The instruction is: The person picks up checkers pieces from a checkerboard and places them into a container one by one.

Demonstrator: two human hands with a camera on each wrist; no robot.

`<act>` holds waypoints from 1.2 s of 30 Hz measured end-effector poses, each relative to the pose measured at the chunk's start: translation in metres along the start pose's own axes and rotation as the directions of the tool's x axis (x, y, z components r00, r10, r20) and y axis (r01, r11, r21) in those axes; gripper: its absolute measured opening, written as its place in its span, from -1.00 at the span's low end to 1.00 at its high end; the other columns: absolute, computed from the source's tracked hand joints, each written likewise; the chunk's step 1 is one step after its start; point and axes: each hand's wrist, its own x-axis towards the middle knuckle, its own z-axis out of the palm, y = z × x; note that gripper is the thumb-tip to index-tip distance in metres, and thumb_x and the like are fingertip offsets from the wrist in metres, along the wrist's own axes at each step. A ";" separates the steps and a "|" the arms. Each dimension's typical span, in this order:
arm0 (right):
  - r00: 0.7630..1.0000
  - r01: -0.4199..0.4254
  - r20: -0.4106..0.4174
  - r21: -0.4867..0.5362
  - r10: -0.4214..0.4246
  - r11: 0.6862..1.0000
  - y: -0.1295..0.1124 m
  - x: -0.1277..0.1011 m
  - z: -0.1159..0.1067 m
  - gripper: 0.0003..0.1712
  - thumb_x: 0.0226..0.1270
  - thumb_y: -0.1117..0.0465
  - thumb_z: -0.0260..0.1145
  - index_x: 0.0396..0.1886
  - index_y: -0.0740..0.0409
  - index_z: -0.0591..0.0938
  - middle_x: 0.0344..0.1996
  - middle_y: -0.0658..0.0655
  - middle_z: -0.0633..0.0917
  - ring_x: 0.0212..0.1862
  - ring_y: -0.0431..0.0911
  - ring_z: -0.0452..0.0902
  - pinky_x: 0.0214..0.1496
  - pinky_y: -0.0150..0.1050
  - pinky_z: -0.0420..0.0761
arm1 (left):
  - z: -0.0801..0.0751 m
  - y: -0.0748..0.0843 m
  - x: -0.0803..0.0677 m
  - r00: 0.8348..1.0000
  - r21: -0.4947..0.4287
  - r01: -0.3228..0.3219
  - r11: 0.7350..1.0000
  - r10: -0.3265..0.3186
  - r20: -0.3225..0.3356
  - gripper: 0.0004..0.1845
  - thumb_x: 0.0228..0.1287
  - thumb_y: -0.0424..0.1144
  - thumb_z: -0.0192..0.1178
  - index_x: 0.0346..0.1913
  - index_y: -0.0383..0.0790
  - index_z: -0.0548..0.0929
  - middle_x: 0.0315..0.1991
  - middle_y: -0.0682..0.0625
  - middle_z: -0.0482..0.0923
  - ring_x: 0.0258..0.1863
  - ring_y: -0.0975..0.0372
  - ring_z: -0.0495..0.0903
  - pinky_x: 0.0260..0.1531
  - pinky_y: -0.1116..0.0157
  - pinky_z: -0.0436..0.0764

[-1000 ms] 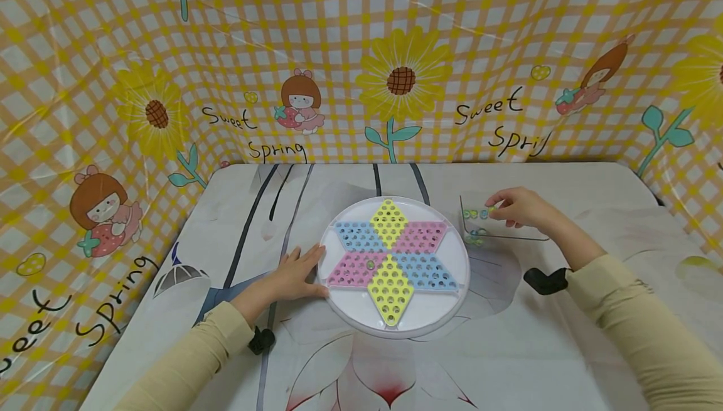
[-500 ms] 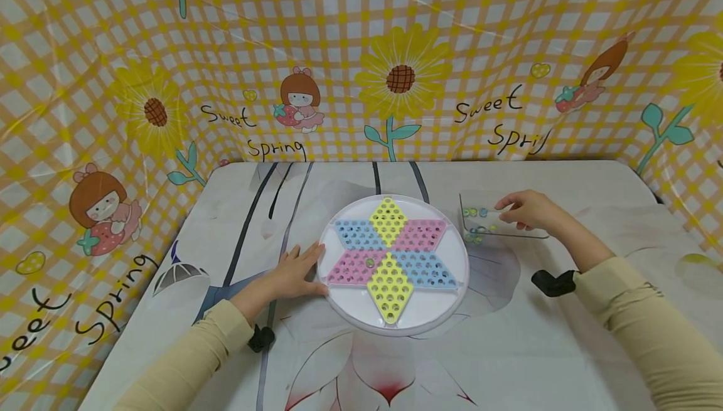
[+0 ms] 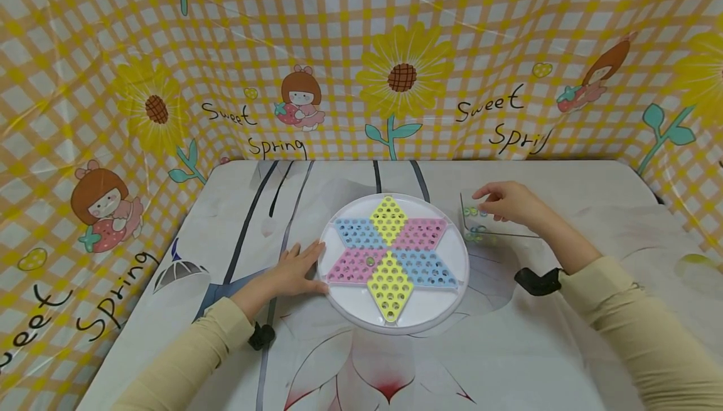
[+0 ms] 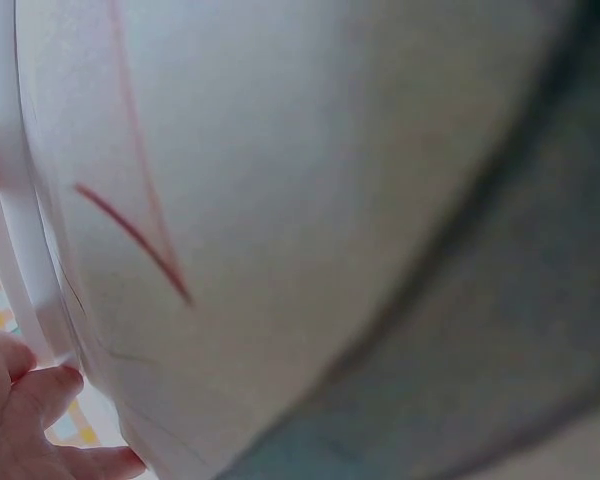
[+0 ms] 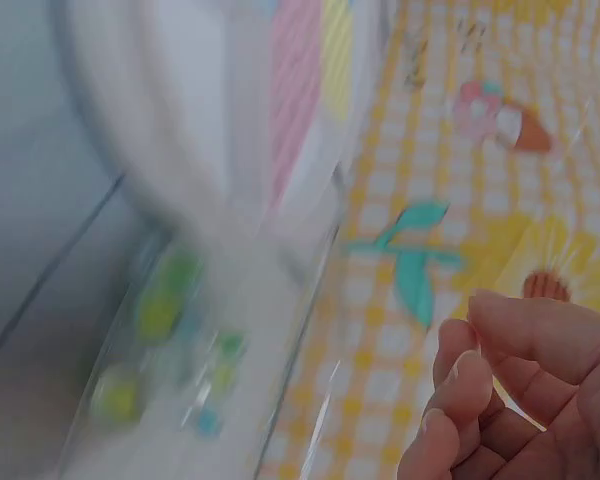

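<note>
A round white Chinese checkers board (image 3: 350, 310) with a star of yellow, pink and blue triangles lies mid-table. One greenish marble (image 3: 369, 261) sits in a hole of its left pink triangle. My left hand (image 3: 290, 273) rests against the board's left rim, its fingers spread. To the right, a clear box (image 3: 503, 233) holds several green, yellow and blue marbles (image 5: 160, 310). Above the box hovers my right hand (image 3: 511, 202), fingers bent and thumb and fingertips close together. No marble shows between those fingertips, though one could be hidden there.
The table (image 3: 508, 348) is covered by a white cloth with a printed flower and dark lines. A yellow checked curtain (image 3: 339, 34) hangs behind it and down the left side. Both wrists carry a small black camera.
My right hand first shifts right over the box, then rises and moves left toward the board. A greenish marble at its fingertips one second ago no longer shows there. My left hand stays put.
</note>
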 end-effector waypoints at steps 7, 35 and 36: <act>0.990 0.131 0.046 0.052 -0.133 0.990 -0.043 0.007 0.036 -0.68 0.22 0.30 0.21 -0.05 0.36 0.53 -0.45 0.19 0.57 -0.49 -0.11 0.44 -0.42 -0.24 0.53 | 0.000 0.001 0.000 1.000 -0.002 0.000 1.000 0.000 0.000 0.01 0.06 0.11 0.25 0.43 -0.24 -0.04 0.45 -0.15 -0.15 0.34 -0.32 -0.24 0.26 -0.22 -0.23; 0.930 0.186 0.333 -0.060 -0.156 0.981 -0.113 0.035 0.146 -0.84 0.07 0.33 0.32 -0.30 0.11 0.66 -0.48 0.01 0.53 -0.41 -0.17 0.38 -0.39 -0.40 0.42 | 0.002 -0.001 0.001 1.000 0.003 0.011 1.000 -0.011 -0.003 0.01 0.06 0.12 0.25 0.43 -0.23 -0.04 0.45 -0.14 -0.14 0.35 -0.31 -0.24 0.26 -0.22 -0.22; 0.930 0.182 0.335 -0.062 -0.151 0.981 -0.113 0.035 0.147 -0.85 0.06 0.34 0.32 -0.32 0.11 0.66 -0.48 0.01 0.54 -0.40 -0.17 0.39 -0.38 -0.40 0.43 | 0.002 -0.002 0.001 1.000 0.003 0.011 1.000 -0.011 -0.002 0.01 0.06 0.12 0.25 0.43 -0.23 -0.04 0.45 -0.14 -0.15 0.35 -0.31 -0.24 0.26 -0.21 -0.22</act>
